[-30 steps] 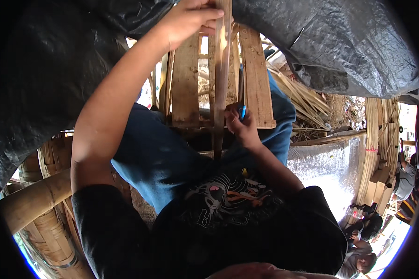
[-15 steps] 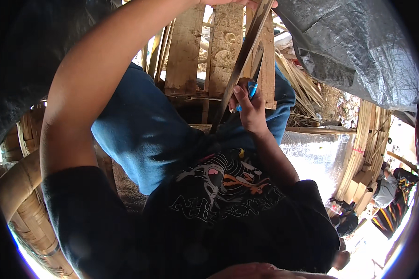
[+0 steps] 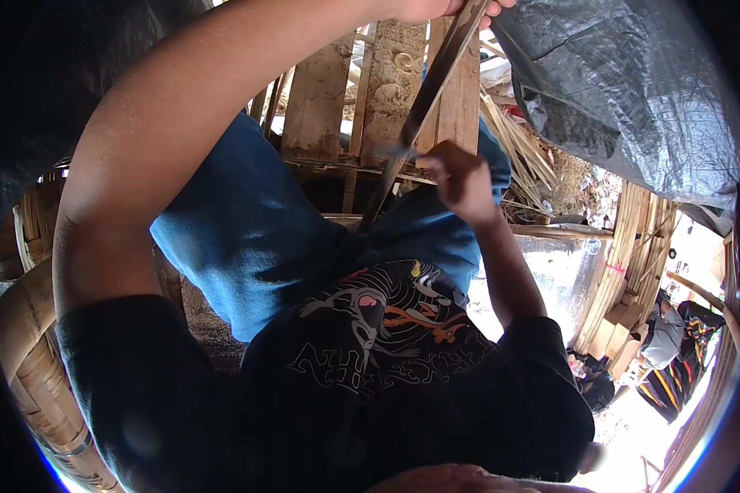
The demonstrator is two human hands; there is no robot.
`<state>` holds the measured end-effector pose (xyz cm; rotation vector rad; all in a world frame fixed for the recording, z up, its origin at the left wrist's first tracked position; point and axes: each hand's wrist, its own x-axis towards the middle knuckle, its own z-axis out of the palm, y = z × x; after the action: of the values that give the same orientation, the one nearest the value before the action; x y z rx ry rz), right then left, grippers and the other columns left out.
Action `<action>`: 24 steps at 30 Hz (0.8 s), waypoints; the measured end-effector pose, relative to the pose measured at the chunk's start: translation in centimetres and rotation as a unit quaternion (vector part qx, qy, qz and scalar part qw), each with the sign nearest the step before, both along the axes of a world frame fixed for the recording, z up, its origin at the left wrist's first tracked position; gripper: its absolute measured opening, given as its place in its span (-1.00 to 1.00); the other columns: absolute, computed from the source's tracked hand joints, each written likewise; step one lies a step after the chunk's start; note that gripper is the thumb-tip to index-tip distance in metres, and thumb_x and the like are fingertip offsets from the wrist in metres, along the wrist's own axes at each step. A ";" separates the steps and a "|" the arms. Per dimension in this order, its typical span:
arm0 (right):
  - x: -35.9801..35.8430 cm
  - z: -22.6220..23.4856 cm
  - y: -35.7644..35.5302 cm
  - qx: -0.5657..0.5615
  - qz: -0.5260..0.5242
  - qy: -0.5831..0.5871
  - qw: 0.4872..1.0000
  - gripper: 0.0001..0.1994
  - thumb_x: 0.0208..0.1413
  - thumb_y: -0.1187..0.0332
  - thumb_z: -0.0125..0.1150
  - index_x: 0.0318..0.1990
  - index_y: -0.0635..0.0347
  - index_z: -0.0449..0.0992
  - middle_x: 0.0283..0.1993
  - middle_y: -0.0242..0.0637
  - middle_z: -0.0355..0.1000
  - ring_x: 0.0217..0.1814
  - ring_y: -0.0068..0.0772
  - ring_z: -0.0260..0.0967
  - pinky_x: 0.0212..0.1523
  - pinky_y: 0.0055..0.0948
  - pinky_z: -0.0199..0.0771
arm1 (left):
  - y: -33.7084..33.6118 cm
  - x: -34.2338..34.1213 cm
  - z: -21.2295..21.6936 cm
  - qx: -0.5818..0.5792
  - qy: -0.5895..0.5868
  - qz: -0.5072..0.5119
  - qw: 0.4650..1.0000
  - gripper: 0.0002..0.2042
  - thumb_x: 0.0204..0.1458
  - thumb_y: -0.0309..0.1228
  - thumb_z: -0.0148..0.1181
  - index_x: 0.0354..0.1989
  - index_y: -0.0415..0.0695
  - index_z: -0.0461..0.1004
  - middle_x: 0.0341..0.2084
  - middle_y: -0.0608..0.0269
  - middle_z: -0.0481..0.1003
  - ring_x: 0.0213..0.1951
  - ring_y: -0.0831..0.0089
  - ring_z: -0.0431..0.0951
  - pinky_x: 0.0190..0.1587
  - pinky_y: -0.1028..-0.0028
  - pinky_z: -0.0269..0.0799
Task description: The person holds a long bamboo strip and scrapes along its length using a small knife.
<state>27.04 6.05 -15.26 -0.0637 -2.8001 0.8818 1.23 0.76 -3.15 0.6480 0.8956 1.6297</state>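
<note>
A long, narrow strip (image 3: 438, 78), dark on one face and pale along its edge, slants from the top of the view down to between my thighs. It looks like bamboo or wood. At its upper end, my left hand (image 3: 436, 8) is closed round it, partly cut off by the frame's edge. Lower down and just right of the strip, my right hand (image 3: 464, 185) grips a knife, smeared by motion. The knife's blade (image 3: 395, 153) points left across the strip; I cannot tell whether it touches.
Rough wooden planks (image 3: 316, 115) form a slatted surface ahead of my knees. Dark plastic sheeting (image 3: 625, 90) hangs at the right. Split strips (image 3: 522, 152) lie beyond the planks, and a bundle of upright slats (image 3: 621, 263) stands right. Another person (image 3: 666, 337) is at the far right.
My right hand has turned the knife from pointing up along the strip to pointing left across it. My left hand has shifted slightly right with the strip's upper end.
</note>
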 end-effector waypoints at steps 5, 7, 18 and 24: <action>0.0 0.9 -0.6 -0.011 -0.099 0.024 0.995 -0.79 0.15 0.32 0.20 -0.42 0.23 0.38 -0.52 -0.10 0.33 -0.51 0.03 0.37 -0.49 -0.20 0.34 | -0.3 0.4 0.3 0.006 -0.011 0.020 1.000 -0.76 0.24 -0.17 -0.21 -0.40 -0.02 0.22 -0.61 0.32 0.31 -0.57 0.44 0.29 -0.44 0.37 0.28; 0.4 -0.2 -0.9 0.039 -0.030 0.012 0.999 -0.80 0.16 0.34 0.19 -0.43 0.23 0.37 -0.53 -0.10 0.33 -0.52 0.02 0.37 -0.50 -0.20 0.34 | -0.1 0.6 0.6 -0.025 -0.005 0.018 1.000 -0.75 0.23 -0.14 -0.15 -0.41 0.00 0.21 -0.64 0.35 0.30 -0.59 0.47 0.28 -0.47 0.39 0.27; 0.6 1.0 -1.0 0.146 0.100 -0.036 0.984 -0.79 0.12 0.28 0.24 -0.42 0.19 0.41 -0.56 -0.17 0.34 -0.55 -0.08 0.39 -0.55 -0.25 0.35 | -0.1 0.7 0.5 -0.040 0.020 0.038 0.998 -0.72 0.19 -0.09 -0.05 -0.45 0.02 0.21 -0.68 0.41 0.29 -0.64 0.52 0.28 -0.53 0.42 0.28; 0.6 0.7 -1.1 0.173 0.121 -0.016 0.977 -0.86 0.08 0.35 0.25 -0.43 0.16 0.46 -0.52 -0.25 0.39 -0.54 -0.20 0.41 -0.52 -0.29 0.39 | -0.4 0.7 0.4 -0.032 0.037 0.054 0.997 -0.71 0.19 -0.08 -0.05 -0.46 0.02 0.21 -0.67 0.41 0.29 -0.64 0.52 0.28 -0.52 0.43 0.28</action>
<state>27.61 4.98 -14.54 0.3254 -2.9889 0.4253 1.96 0.35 -2.75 0.6271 1.0479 1.6747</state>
